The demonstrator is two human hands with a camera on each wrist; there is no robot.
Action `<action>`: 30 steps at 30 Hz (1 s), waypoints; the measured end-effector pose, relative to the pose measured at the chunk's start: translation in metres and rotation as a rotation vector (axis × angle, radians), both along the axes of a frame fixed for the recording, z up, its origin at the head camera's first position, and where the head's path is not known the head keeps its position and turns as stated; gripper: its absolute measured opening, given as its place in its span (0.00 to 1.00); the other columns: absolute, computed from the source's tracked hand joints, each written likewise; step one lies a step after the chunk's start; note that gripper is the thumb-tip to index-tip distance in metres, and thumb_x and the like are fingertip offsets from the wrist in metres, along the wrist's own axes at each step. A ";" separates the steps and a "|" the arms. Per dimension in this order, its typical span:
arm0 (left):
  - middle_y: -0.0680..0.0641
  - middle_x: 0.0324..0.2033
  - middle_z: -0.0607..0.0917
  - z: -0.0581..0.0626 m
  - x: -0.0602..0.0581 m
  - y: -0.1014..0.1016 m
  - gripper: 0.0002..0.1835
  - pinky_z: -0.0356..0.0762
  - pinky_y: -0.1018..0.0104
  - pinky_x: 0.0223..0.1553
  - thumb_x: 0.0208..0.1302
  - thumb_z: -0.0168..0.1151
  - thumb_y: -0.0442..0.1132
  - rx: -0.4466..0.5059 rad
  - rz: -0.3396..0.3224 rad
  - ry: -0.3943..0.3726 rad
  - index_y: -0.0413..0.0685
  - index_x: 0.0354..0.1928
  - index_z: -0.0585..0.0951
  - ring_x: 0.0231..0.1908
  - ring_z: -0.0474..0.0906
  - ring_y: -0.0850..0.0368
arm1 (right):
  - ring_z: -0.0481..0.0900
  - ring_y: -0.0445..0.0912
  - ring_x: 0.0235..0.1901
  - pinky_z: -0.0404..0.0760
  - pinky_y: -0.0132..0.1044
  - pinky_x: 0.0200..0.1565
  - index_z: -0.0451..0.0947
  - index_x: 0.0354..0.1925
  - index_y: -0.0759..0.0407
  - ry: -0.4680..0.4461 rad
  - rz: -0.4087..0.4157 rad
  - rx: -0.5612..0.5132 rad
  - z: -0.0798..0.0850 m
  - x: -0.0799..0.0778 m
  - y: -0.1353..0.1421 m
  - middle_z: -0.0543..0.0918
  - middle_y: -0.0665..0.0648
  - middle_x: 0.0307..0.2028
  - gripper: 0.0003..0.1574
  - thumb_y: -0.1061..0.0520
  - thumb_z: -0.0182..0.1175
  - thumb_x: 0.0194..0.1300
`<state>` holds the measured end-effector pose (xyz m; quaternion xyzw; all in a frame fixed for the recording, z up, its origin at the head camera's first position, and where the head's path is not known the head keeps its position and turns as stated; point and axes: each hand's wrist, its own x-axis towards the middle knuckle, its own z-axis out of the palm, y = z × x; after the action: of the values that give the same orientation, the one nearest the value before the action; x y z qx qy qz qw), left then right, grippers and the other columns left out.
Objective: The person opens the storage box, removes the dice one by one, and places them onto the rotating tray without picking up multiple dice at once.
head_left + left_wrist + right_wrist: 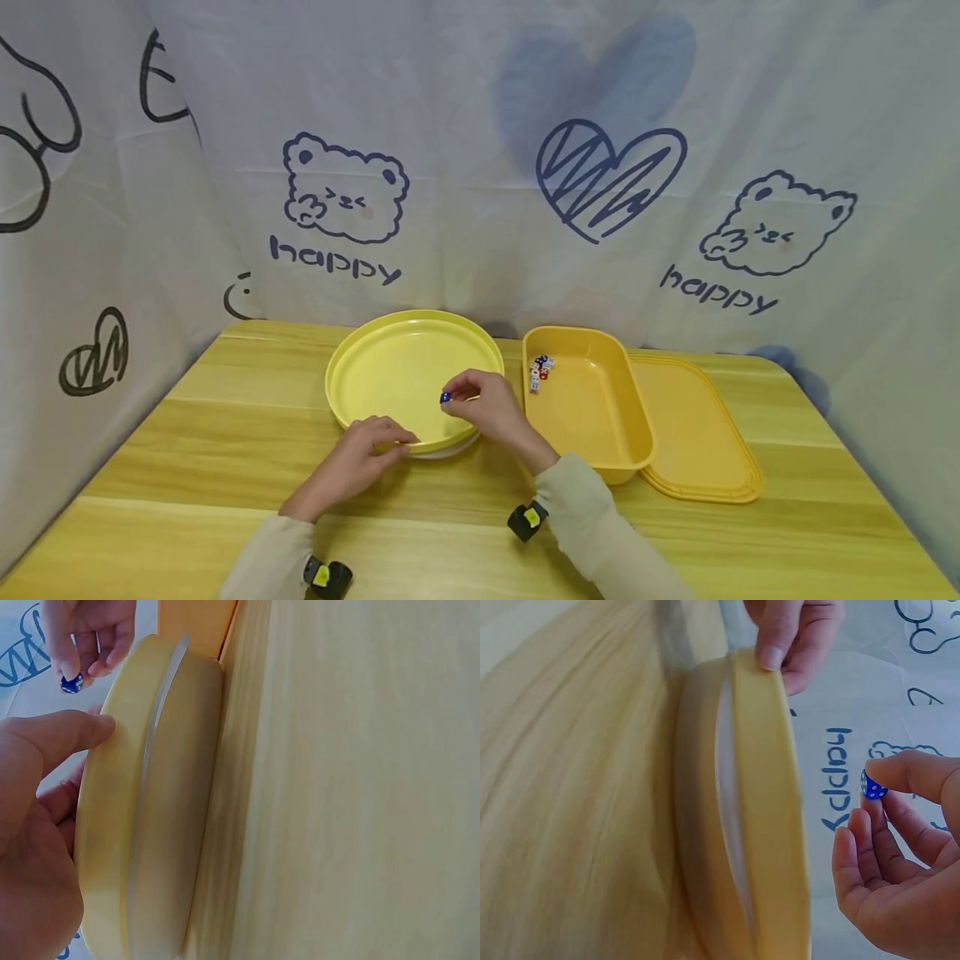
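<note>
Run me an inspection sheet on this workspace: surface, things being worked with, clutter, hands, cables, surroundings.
Surface: wood-patterned table.
Job's things: round yellow tray; blue die held above it; orange container to the tray's right, with a cluster of small dice near its far left corner, their exact number too small to tell.
Clutter: flat orange lid on the table, right of the container.
Hands: left hand grips the tray's near rim; right hand pinches the blue die.
Cables: nothing seen.
Surroundings: pale cloth with bears, hearts and "happy" lettering.
</note>
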<state>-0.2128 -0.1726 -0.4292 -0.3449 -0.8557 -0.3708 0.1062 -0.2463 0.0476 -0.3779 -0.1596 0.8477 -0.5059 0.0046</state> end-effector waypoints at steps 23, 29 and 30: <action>0.51 0.35 0.85 0.003 0.001 0.000 0.07 0.73 0.59 0.41 0.64 0.62 0.30 -0.007 0.005 -0.031 0.41 0.42 0.87 0.38 0.78 0.55 | 0.76 0.44 0.33 0.77 0.32 0.36 0.82 0.36 0.63 -0.052 -0.034 0.000 -0.015 -0.002 0.000 0.80 0.52 0.30 0.08 0.63 0.70 0.56; 0.54 0.34 0.84 0.004 0.001 0.000 0.07 0.72 0.59 0.41 0.64 0.63 0.30 -0.016 0.020 -0.031 0.41 0.41 0.87 0.37 0.78 0.56 | 0.75 0.43 0.31 0.77 0.31 0.35 0.82 0.35 0.63 -0.041 -0.032 -0.006 -0.014 -0.001 -0.001 0.80 0.51 0.29 0.08 0.63 0.70 0.56; 0.54 0.34 0.84 0.004 0.001 0.000 0.07 0.72 0.59 0.41 0.63 0.63 0.31 -0.018 0.023 -0.034 0.42 0.41 0.87 0.37 0.77 0.56 | 0.75 0.43 0.31 0.76 0.31 0.35 0.82 0.35 0.63 -0.040 -0.032 -0.008 -0.014 -0.001 -0.001 0.80 0.51 0.28 0.08 0.63 0.70 0.56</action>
<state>-0.2115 -0.1730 -0.4253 -0.3296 -0.8647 -0.3675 0.0929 -0.2475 0.0463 -0.3923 -0.1360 0.8478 -0.5125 0.0127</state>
